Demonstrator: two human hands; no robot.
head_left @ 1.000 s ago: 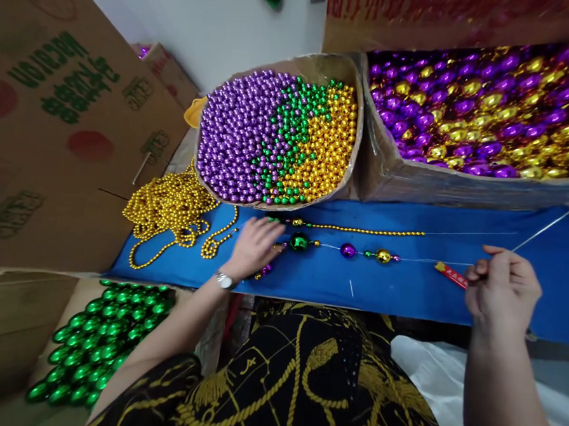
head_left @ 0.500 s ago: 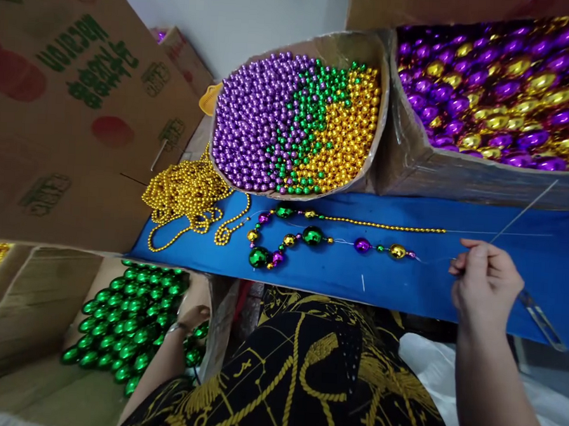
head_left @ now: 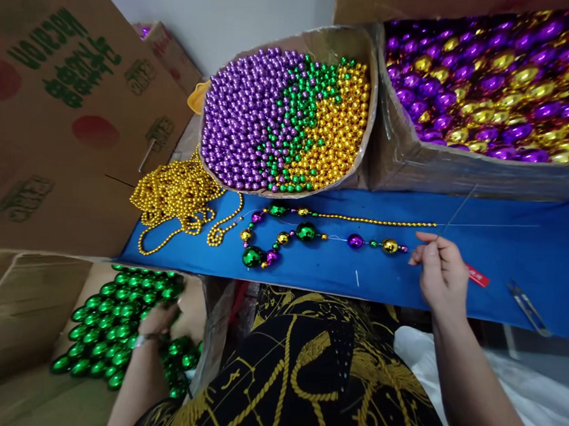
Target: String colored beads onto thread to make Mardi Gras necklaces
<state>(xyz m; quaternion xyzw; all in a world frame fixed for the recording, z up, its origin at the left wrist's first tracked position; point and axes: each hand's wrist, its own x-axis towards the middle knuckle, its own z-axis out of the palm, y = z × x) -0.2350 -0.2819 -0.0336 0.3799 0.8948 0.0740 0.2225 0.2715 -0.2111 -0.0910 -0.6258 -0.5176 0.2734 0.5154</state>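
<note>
My right hand (head_left: 438,267) is closed in a pinch on a long thin needle (head_left: 457,209) that slants up and right from the fingertips. To its left lies a bead strand (head_left: 307,232) of green, gold and purple balls, its near end close to my fingers. A row of small gold beads (head_left: 379,221) runs along the blue cloth with a pale thread continuing from it. At lower left, my left hand (head_left: 159,319) reaches into a box among shiny green oval beads (head_left: 111,331). Its fingertips are dim and partly lost among the beads.
A carton of small purple, green and gold beads (head_left: 289,121) stands behind the blue cloth (head_left: 310,271). Right of it is a box of large purple and gold beads (head_left: 501,91). Gold bead chains (head_left: 175,191) are heaped at left; thread snips (head_left: 528,308) and a red tag (head_left: 478,275) lie right.
My right hand has shifted left with the needle, bringing the red tag and more of the snips into sight. My left hand has moved left, deeper among the green beads.
</note>
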